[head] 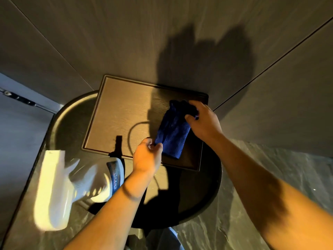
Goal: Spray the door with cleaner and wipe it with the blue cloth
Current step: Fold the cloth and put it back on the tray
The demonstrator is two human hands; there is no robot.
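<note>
A folded blue cloth (173,130) lies on a brown wooden tray (124,112) that rests on a dark round table (203,193). My left hand (146,156) pinches the cloth's near left corner. My right hand (204,121) grips its far end. A white spray bottle (72,186) with a blue label stands on the table at the lower left, close to my left forearm. The grey wood-grain door panel (162,38) rises straight behind the tray, with my shadow on it.
Plastic sheeting (279,177) covers the floor at the right and below. A lighter wall with a metal hinge (18,98) is at the left. A seam (270,65) runs diagonally across the panels at the right.
</note>
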